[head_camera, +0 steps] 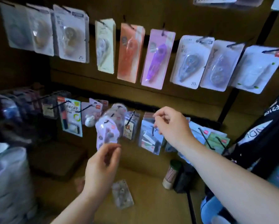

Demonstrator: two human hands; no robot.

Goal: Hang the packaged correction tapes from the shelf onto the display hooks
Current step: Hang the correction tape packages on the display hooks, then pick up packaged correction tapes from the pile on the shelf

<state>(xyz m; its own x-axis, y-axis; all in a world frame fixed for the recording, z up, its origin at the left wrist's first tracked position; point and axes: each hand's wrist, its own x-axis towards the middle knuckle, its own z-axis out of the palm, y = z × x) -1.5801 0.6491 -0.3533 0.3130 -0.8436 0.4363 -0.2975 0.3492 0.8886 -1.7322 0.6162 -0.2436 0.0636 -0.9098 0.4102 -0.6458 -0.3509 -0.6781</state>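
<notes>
Your left hand curls just under the hanging lavender pack, grip unclear. Right hand curls at the blue-grey packs, hold unclear. A clear pack lies on the near shelf.

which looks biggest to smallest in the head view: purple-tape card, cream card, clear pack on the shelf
1. purple-tape card
2. cream card, narrower
3. clear pack, smallest
Distances from the camera differ, so true sizes are unsure.

Only one view here: a wide-angle cam on the person's head, tilted forward and down. It's right up close to the display hooks, shelf below, both forearms coming in from the bottom edge.
</notes>
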